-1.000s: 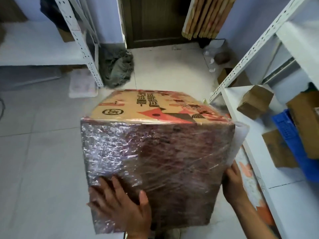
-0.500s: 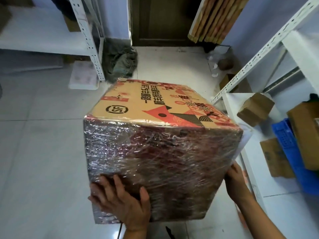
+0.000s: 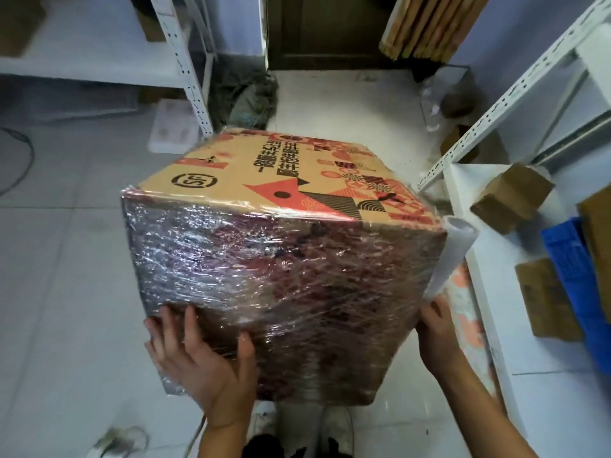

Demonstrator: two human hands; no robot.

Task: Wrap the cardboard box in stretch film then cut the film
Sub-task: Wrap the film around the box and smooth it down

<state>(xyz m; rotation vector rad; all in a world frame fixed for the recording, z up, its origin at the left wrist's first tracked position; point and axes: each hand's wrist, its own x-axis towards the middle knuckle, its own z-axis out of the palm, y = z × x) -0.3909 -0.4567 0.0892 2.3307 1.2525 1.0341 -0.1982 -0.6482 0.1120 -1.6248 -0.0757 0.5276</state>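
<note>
A large cardboard box (image 3: 274, 180) with red and black print on top fills the middle of the view. Its near side is covered with crinkled stretch film (image 3: 264, 269). My left hand (image 3: 201, 358) presses flat against the lower left of that wrapped side, fingers spread. My right hand (image 3: 436, 332) grips the bottom end of the white stretch film roll (image 3: 453, 252), which stands against the box's right corner. The box's far and right sides are hidden.
White metal shelving (image 3: 515, 87) stands close on the right, holding small cardboard boxes (image 3: 510, 196) and a blue crate (image 3: 568, 269). Another shelf rack (image 3: 185, 71) is at the back left. A dark door (image 3: 324, 28) lies straight ahead. My shoes (image 3: 334, 428) are below the box.
The box's top face has come more into view. The film roll at the right corner shows more plainly. Both hands keep their places on the box and roll.
</note>
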